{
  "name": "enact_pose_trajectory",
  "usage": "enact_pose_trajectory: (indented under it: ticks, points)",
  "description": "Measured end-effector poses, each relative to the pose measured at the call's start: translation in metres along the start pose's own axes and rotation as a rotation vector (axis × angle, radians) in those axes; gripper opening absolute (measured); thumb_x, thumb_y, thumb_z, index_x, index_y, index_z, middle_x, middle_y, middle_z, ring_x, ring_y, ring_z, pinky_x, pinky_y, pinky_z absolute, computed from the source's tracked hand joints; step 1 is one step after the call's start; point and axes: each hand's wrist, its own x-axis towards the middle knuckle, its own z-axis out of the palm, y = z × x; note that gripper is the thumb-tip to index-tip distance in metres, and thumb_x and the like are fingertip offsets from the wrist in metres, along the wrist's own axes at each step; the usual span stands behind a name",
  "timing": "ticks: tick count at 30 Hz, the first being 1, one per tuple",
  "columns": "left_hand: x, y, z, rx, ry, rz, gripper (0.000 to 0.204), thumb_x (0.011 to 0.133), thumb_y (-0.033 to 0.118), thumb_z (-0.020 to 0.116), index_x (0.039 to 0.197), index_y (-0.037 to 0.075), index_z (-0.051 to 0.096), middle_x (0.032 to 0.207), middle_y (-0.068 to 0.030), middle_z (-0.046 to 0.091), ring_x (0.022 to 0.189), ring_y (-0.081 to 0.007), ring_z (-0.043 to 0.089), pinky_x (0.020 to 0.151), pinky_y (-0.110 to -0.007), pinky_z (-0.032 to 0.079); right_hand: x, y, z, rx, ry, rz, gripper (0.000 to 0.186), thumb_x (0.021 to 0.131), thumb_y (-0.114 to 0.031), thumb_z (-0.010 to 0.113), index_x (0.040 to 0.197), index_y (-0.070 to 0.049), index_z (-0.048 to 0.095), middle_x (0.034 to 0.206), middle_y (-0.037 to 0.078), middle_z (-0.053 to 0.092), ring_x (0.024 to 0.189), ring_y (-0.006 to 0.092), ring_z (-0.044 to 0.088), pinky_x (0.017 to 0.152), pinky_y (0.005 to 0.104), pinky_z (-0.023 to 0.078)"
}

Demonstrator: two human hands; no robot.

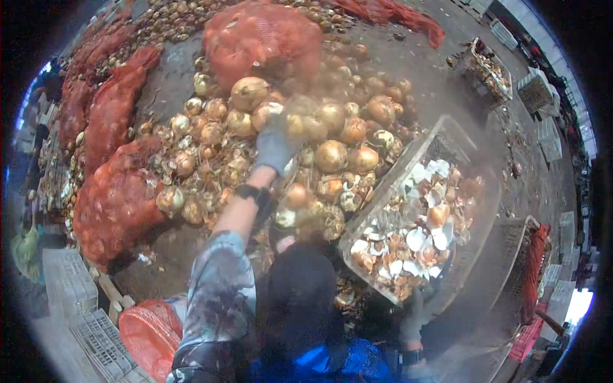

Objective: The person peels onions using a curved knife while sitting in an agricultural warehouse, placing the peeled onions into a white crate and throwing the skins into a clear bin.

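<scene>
My left hand (274, 140), in a grey glove, reaches into the heap of brown onions (331, 156) and touches a large onion (260, 116) near the middle; haze and the hand's back obscure its fingers. My right hand (414, 313), also gloved, is at the lower right, closed on the near corner of a pale plastic crate (453, 137). That crate is tilted and holds loose papery skins and white onion pieces (415, 239). Dusty haze blurs part of the heap and the crate.
Red mesh sacks (262, 38) lie behind and left of the heap, another (147, 338) at lower left beside stacked grey crates (67, 274). A dark crate (504, 281) stands at right; more crates (536, 89) line the far right. My dark-clothed leg (297, 287) is below the heap.
</scene>
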Motion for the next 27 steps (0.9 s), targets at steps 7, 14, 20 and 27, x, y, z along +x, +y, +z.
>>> enact_pose_trajectory:
  ticks: [7,14,20,27]
  points:
    - [0.049,-0.032,0.046,0.492,-0.468,0.117,0.069,0.067,0.021,0.072,0.13,0.019,0.044,0.123,-0.0162,0.05,0.108,-0.036,0.052,0.086,-0.045,0.047,0.01,0.024,-0.004,-0.228,0.176,-0.03,0.062,0.085,-0.015,0.06,0.137,0.003,0.031,0.139,0.017,0.035,0.127,0.0215,0.032,0.106,0.0344,0.025]
    - [-0.005,-0.042,0.031,0.251,0.072,0.303,0.056,0.068,0.024,0.07,0.118,0.004,0.051,0.112,-0.0177,0.054,0.082,-0.0347,0.061,0.071,-0.041,0.05,0.018,0.05,-0.017,-0.623,0.147,-0.465,0.054,0.085,-0.014,0.059,0.134,-0.007,0.037,0.108,0.009,0.052,0.087,0.0159,0.053,0.073,0.0286,0.046]
    - [-0.069,-0.007,-0.018,-1.146,-0.09,-0.897,0.05,0.079,0.029,0.069,0.116,0.003,0.049,0.105,-0.0121,0.058,0.088,-0.0215,0.061,0.073,-0.036,0.054,0.027,0.047,0.0,0.268,0.108,-0.106,0.056,0.085,-0.013,0.06,0.133,-0.007,0.034,0.09,-0.001,0.048,0.068,0.0071,0.042,0.057,0.0195,0.038]
    - [-0.091,0.025,-0.15,-1.908,-0.48,-0.533,0.029,0.092,0.027,0.051,0.107,0.003,0.056,0.104,-0.0122,0.06,0.096,-0.0261,0.058,0.084,-0.036,0.049,0.003,-0.065,0.052,-0.12,-0.161,-0.437,0.052,0.079,-0.017,0.065,0.124,-0.002,0.044,0.094,0.009,0.061,0.085,0.018,0.059,0.073,0.0309,0.048]
